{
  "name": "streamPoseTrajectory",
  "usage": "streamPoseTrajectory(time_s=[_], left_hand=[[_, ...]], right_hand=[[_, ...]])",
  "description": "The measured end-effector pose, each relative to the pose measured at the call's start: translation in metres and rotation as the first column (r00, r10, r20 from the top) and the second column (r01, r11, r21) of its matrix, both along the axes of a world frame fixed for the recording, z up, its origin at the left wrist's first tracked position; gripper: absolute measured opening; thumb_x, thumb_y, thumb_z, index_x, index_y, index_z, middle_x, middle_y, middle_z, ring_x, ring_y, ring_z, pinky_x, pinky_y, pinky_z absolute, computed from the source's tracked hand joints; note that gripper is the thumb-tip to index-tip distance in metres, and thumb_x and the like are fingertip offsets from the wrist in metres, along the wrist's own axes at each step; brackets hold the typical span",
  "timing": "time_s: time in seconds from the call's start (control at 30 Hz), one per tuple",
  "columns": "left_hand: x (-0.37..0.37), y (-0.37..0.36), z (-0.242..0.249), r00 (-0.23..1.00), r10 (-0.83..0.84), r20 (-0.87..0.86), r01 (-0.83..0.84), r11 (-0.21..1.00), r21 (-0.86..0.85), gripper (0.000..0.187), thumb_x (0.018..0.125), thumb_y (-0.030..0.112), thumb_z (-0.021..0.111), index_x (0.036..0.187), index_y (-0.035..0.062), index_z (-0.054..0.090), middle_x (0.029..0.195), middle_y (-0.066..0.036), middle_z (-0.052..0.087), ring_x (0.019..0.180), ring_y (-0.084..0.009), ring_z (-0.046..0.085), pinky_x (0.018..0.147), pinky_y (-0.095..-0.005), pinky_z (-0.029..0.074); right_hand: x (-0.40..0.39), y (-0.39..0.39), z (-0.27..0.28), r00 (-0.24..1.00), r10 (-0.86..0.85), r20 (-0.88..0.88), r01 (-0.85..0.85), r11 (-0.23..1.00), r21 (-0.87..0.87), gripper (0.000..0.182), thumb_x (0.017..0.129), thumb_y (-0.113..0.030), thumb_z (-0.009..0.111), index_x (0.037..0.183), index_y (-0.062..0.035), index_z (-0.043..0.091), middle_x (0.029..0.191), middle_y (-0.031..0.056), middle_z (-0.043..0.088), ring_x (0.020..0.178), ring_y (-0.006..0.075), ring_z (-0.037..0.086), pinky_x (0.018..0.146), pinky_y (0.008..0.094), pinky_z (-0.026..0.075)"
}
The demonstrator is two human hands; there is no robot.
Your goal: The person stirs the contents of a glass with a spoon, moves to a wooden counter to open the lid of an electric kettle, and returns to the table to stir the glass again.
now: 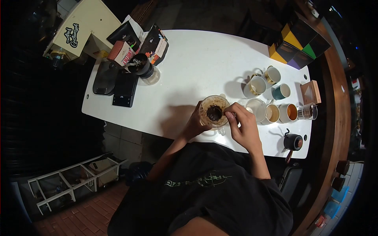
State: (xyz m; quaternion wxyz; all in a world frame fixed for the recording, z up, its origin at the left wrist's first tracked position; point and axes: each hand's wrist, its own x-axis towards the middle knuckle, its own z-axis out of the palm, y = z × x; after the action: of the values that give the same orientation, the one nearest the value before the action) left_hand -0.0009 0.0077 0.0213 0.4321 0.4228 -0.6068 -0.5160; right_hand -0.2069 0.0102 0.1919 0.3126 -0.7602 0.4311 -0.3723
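Near the table's front edge, my left hand (195, 122) is wrapped round the side of a coffee dripper (204, 114). A stained, pale brown filter lines it, with dark, wet coffee grounds (214, 113) at the bottom. A clear glass handle shows below its rim. My right hand (245, 126) is closed in a pinch at the dripper's right rim; what lies between thumb and fingers is too small to make out. Just beyond that hand stand a clear glass vessel (256, 110), a cream cup (272, 113) and an orange-lined cup (291, 112).
Two white mugs (255, 87) and a teal cup (281, 91) stand behind. A black gooseneck kettle (293, 142) sits front right, a drinking glass (307, 111) at the right edge. A black scale (125, 91), a jar (151, 76) and a cream grinder (80, 31) are left.
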Motion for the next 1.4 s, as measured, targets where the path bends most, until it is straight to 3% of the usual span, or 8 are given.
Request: streamPoseTrajectory(time_s=[0.37, 0.63, 0.8, 0.87, 1.03, 1.17, 1.3, 1.4], left_hand=[[0.0, 0.001, 0.001, 1.0, 0.002, 0.001, -0.002, 0.999, 0.042, 0.087, 0.073, 0.024, 0.086, 0.146, 0.0, 0.045, 0.138, -0.012, 0.051, 0.13, -0.026, 0.055, 0.11, -0.0378, 0.047], [0.0, 0.002, 0.003, 1.0, 0.008, -0.005, -0.008, 1.0, -0.017, 0.089, 0.075, 0.029, 0.088, 0.147, 0.0004, 0.044, 0.139, -0.011, 0.051, 0.13, -0.0244, 0.055, 0.11, -0.0387, 0.048], [0.0, 0.002, 0.006, 0.999, -0.006, -0.046, 0.007, 1.0, 0.028, 0.091, 0.076, 0.029, 0.091, 0.148, 0.0013, 0.044, 0.139, -0.011, 0.052, 0.13, -0.0245, 0.056, 0.109, -0.039, 0.049], [0.001, 0.0, 0.002, 0.999, -0.011, 0.046, 0.01, 1.0, 0.006, 0.089, 0.076, 0.027, 0.093, 0.147, 0.002, 0.046, 0.139, -0.011, 0.054, 0.129, -0.0251, 0.058, 0.108, -0.0391, 0.05], [-0.001, 0.0, 0.001, 0.999, 0.013, 0.038, -0.012, 0.999, -0.035, 0.086, 0.075, 0.026, 0.095, 0.144, 0.0028, 0.049, 0.138, -0.011, 0.055, 0.128, -0.0258, 0.059, 0.107, -0.0388, 0.05], [0.0, 0.0, 0.0, 0.996, 0.012, 0.084, -0.009, 0.999, -0.04, 0.086, 0.074, 0.025, 0.095, 0.143, 0.0033, 0.05, 0.137, -0.01, 0.056, 0.127, -0.0257, 0.059, 0.106, -0.0388, 0.051], [0.0, 0.0, -0.001, 0.995, 0.032, 0.097, -0.027, 0.998, -0.051, 0.086, 0.073, 0.025, 0.095, 0.143, 0.0036, 0.051, 0.135, -0.01, 0.056, 0.127, -0.0256, 0.06, 0.106, -0.0388, 0.051], [0.0, 0.001, 0.002, 0.999, 0.012, 0.042, -0.012, 1.0, -0.006, 0.086, 0.073, 0.025, 0.095, 0.143, 0.0038, 0.051, 0.135, -0.011, 0.056, 0.126, -0.0256, 0.06, 0.106, -0.039, 0.051]], right_hand=[[-0.003, 0.002, -0.002, 1.0, 0.002, -0.004, -0.002, 1.0, 0.001, 0.005, 0.095, -0.003, 0.065, 0.099, -0.0015, 0.067, 0.09, 0.0136, 0.062, 0.073, 0.0348, 0.064, 0.064, 0.0411, 0.05], [-0.004, 0.002, 0.0, 0.988, 0.006, 0.153, -0.004, 1.0, -0.015, 0.004, 0.096, -0.001, 0.064, 0.098, 0.001, 0.067, 0.089, 0.0121, 0.062, 0.07, 0.0274, 0.063, 0.061, 0.0377, 0.049], [-0.006, 0.002, 0.0, 0.987, 0.048, 0.152, -0.041, 0.998, -0.048, 0.003, 0.096, -0.001, 0.065, 0.097, 0.0011, 0.066, 0.089, 0.012, 0.062, 0.072, 0.0279, 0.064, 0.062, 0.038, 0.05], [-0.006, 0.001, 0.0, 0.987, 0.057, 0.152, -0.052, 0.998, -0.039, 0.003, 0.096, -0.001, 0.065, 0.097, 0.0008, 0.066, 0.089, 0.0123, 0.062, 0.072, 0.0287, 0.064, 0.062, 0.0383, 0.05], [-0.005, 0.0, -0.003, 0.995, 0.032, 0.096, -0.027, 0.998, -0.052, 0.003, 0.095, -0.002, 0.065, 0.098, -0.0005, 0.066, 0.09, 0.0126, 0.062, 0.073, 0.032, 0.064, 0.063, 0.039, 0.05], [-0.005, 0.001, -0.001, 0.991, -0.022, 0.133, 0.031, 0.997, -0.068, 0.003, 0.095, -0.002, 0.065, 0.098, -0.0005, 0.066, 0.09, 0.0124, 0.062, 0.073, 0.032, 0.064, 0.063, 0.0391, 0.05], [-0.006, 0.001, -0.002, 0.999, -0.01, 0.039, 0.011, 0.999, -0.031, 0.004, 0.095, -0.001, 0.065, 0.099, -0.0003, 0.067, 0.089, 0.0131, 0.062, 0.073, 0.0313, 0.064, 0.062, 0.0388, 0.05], [-0.006, 0.002, -0.002, 0.997, 0.004, 0.078, -0.002, 1.0, -0.016, 0.005, 0.096, -0.002, 0.064, 0.099, 0.0003, 0.067, 0.089, 0.0133, 0.062, 0.073, 0.0302, 0.064, 0.062, 0.0383, 0.05]])
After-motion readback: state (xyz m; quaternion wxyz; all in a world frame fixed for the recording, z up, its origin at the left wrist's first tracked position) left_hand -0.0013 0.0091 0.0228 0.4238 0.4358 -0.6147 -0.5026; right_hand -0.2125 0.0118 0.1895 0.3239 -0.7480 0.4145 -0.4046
